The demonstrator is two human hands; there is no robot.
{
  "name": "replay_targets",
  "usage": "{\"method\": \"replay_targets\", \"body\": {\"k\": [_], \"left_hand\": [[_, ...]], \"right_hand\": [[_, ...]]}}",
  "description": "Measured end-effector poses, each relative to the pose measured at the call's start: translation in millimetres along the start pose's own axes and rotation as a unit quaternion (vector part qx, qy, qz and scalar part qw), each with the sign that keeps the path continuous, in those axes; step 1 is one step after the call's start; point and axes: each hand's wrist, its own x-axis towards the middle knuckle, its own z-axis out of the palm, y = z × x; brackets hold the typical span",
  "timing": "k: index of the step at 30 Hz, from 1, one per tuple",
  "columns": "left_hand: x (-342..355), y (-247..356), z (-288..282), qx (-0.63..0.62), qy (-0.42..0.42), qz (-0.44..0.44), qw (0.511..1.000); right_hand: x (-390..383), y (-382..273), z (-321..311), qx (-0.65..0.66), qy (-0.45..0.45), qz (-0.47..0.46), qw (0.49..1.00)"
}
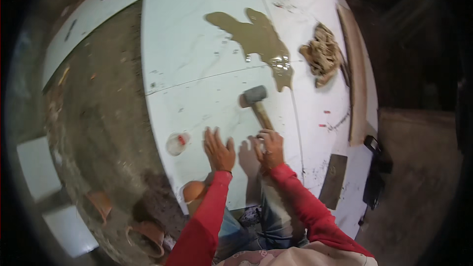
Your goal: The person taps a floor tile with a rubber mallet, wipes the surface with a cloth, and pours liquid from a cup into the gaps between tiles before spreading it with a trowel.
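My right hand (270, 149) is closed around the wooden handle of a mallet (254, 95) with a dark grey head. The head is low over a white floor tile (192, 111); I cannot tell whether it touches. Left of it, my left hand (219, 153) lies palm down with its fingers stretched out over the same tile. It holds nothing. Beside its fingertips is a small clear plastic piece (177, 144) with a red mark, its kind unclear. Thin joint lines separate this tile from its neighbours.
Ahead spreads a muddy grey-brown puddle (261, 39). A crumpled brown cloth (321, 55) lies to the right, near a long brown bar (355, 83) and a dark flat plate (333, 181). Bare grey ground (103, 98) borders the tiles at left, with broken terracotta pieces (147, 236) nearby.
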Motion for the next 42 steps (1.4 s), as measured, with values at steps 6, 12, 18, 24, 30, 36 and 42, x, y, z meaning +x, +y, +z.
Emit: {"method": "replay_targets", "body": {"k": [6, 12, 18, 24, 30, 36, 42], "left_hand": [[48, 24, 47, 0.148, 0.118, -0.204, 0.96], [54, 38, 40, 0.142, 0.114, -0.212, 0.96], [55, 25, 42, 0.177, 0.107, -0.226, 0.952], [39, -11, 75, 0.455, 0.117, -0.13, 0.873], [48, 24, 44, 0.206, 0.11, -0.205, 0.95], [58, 34, 39, 0.157, 0.113, -0.209, 0.959], [168, -10, 31, 0.045, 0.247, -0.091, 0.964]], "right_hand": [[39, 24, 12, 0.025, 0.099, 0.071, 0.992], [135, 30, 3, -0.036, 0.159, 0.027, 0.986], [225, -17, 92, -0.117, 0.035, -0.027, 0.992], [275, -17, 154, -0.188, -0.063, -0.046, 0.979], [282, 4, 146, -0.23, -0.08, -0.059, 0.968], [303, 0, 135, -0.205, -0.029, -0.1, 0.973], [338, -40, 112, -0.107, 0.044, -0.176, 0.978]]}}
